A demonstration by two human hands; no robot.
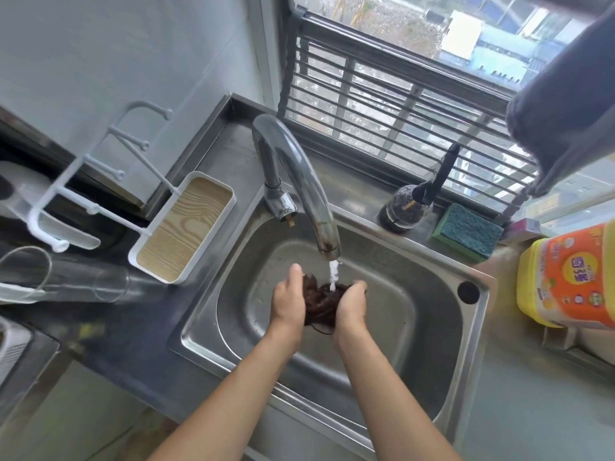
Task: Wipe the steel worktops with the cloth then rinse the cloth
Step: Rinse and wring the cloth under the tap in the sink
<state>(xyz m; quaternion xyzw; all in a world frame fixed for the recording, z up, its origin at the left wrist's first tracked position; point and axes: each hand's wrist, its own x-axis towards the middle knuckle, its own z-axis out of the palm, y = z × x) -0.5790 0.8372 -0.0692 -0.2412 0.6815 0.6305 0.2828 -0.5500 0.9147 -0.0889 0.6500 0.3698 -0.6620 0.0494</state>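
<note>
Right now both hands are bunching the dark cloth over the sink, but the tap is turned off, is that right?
Not quite. The head view shows the tap running: a stream of water falls onto the dark cloth. The rest holds: the left hand and right hand bunch it over the sink.

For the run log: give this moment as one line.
stage: rinsing | left hand + right hand: hold dark cloth bunched between them | tap: running onto cloth | place: over steel sink
</note>
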